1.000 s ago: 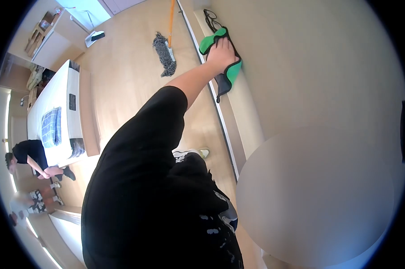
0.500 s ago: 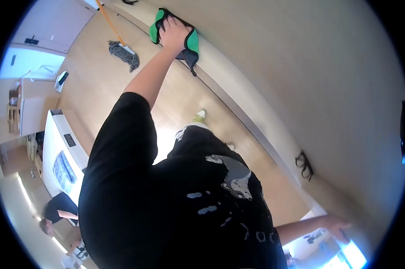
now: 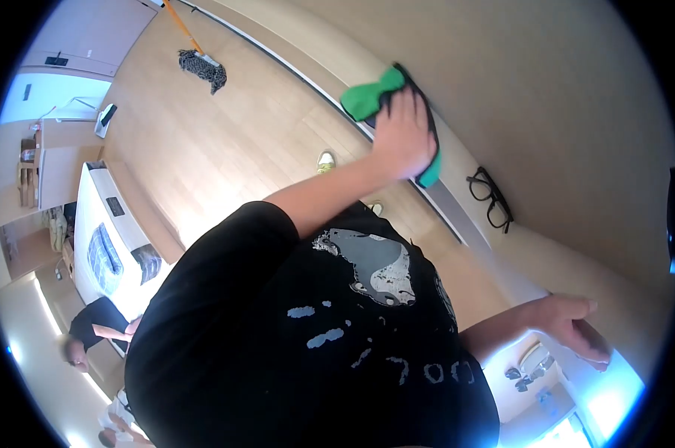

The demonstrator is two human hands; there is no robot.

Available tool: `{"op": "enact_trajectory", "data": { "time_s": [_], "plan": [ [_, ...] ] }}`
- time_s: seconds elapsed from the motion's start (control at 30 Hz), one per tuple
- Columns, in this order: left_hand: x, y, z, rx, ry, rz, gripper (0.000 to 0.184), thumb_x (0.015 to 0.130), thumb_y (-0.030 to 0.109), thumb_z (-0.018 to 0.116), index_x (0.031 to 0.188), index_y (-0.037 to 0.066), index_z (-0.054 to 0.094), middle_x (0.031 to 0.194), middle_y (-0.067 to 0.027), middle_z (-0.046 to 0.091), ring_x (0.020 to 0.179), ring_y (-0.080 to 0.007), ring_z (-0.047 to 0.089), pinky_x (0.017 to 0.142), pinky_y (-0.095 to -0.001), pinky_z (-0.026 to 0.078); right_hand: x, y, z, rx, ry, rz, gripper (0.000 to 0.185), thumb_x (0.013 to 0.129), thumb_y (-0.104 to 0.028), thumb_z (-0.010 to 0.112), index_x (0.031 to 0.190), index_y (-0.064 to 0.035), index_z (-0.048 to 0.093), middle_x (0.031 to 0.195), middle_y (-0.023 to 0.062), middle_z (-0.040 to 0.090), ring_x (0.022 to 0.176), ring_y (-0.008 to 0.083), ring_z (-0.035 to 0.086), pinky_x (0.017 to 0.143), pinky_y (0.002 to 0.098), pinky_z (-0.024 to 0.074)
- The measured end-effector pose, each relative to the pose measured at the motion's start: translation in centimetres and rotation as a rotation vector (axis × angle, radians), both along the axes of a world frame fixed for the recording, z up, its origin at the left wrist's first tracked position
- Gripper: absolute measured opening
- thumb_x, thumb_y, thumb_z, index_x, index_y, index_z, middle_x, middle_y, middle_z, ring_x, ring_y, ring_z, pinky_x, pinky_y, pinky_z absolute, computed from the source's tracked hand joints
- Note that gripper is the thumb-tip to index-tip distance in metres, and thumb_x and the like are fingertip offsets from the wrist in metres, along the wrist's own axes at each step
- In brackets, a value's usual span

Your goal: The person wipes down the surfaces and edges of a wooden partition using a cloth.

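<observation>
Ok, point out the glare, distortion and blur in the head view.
Head view: blue-white glare at lower right, beside the right hand; mattress partly washed out. Head view: the lens bows the room's straight edges and leaves dark corners. Head view: left hand and green cloth slightly smeared, perhaps by motion; person in black soft, black glasses crisper.

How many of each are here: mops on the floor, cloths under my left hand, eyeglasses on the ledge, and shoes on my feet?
Mop: 1
Green and black cloth: 1
Eyeglasses: 1 pair
Your shoes: 2
Total: 5, the pair as one
</observation>
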State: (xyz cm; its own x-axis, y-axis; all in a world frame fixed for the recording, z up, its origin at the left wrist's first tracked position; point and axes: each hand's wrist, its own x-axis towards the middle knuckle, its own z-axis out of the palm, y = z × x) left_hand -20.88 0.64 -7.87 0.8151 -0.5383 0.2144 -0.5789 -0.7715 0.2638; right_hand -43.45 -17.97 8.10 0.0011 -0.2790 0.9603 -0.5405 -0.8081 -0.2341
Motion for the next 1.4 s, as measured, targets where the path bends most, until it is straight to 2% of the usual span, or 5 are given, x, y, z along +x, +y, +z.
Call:
{"op": "enact_trajectory", "data": {
  "time_s": [0.2,0.37,0.5,1.2,1.4],
  "plan": [
    [-5.4,-1.3,-0.4,-0.145,0.008,-0.269,0.065,0.083,0.032,0.058,0.134,-0.008,0.046,0.142,-0.0296,0.041,0.127,-0.0396,0.043,0.103,-0.048,0.04,-0.6,-1.3,-1.3,-0.18,0.054,-0.147,0.079,0.085,-0.015,0.064,0.149,0.0003,0.02,0.154,0.0298,0.016,0.143,0.046,0.015,0.114,0.0556,0.02],
    [-6.6,-0.5,-1.3,-0.27,-0.082,-0.582,0.056,0.08,0.027,0.065,0.132,0.008,0.055,0.122,-0.0047,0.06,0.097,-0.0201,0.061,0.075,-0.0411,0.051,-1.1,-1.4,-1.4,-0.267,0.127,-0.142,0.08,0.089,-0.02,0.069,0.15,-0.0005,0.022,0.158,0.0309,0.008,0.144,0.0513,0.009,0.114,0.0608,0.0139],
    [-6.6,-0.1,-1.5,-0.276,-0.085,-0.584,0.059,0.08,0.027,0.064,0.134,0.008,0.052,0.122,-0.0068,0.06,0.099,-0.0214,0.061,0.075,-0.0393,0.051,-2.0,-1.4,-1.5,-0.294,0.19,-0.149,0.078,0.089,-0.02,0.07,0.15,-0.001,0.024,0.159,0.0281,0.009,0.144,0.0518,0.01,0.112,0.0633,0.0153],
    [10.7,8.4,-3.6,-0.397,-0.128,0.285,0.05,0.082,0.02,0.05,0.131,0.009,0.059,0.142,-0.0123,0.05,0.126,-0.0304,0.047,0.101,-0.0459,0.04,-1.9,-1.5,-1.9,-0.266,0.139,-0.146,0.073,0.093,-0.025,0.066,0.148,0.0038,0.027,0.155,0.0329,0.016,0.144,0.0442,0.019,0.115,0.0559,0.0167],
    [14.6,10.4,-5.5,-0.575,-0.151,0.384,0.057,0.083,0.02,0.049,0.14,0.011,0.049,0.151,-0.0211,0.035,0.126,-0.0434,0.041,0.106,-0.0515,0.033,-1.7,-1.7,-2.0,-0.124,-0.074,0.129,0.073,0.089,-0.024,0.071,0.145,0.0007,0.032,0.154,0.0305,0.018,0.138,0.0434,0.031,0.109,0.0542,0.0324]
  ]
}}
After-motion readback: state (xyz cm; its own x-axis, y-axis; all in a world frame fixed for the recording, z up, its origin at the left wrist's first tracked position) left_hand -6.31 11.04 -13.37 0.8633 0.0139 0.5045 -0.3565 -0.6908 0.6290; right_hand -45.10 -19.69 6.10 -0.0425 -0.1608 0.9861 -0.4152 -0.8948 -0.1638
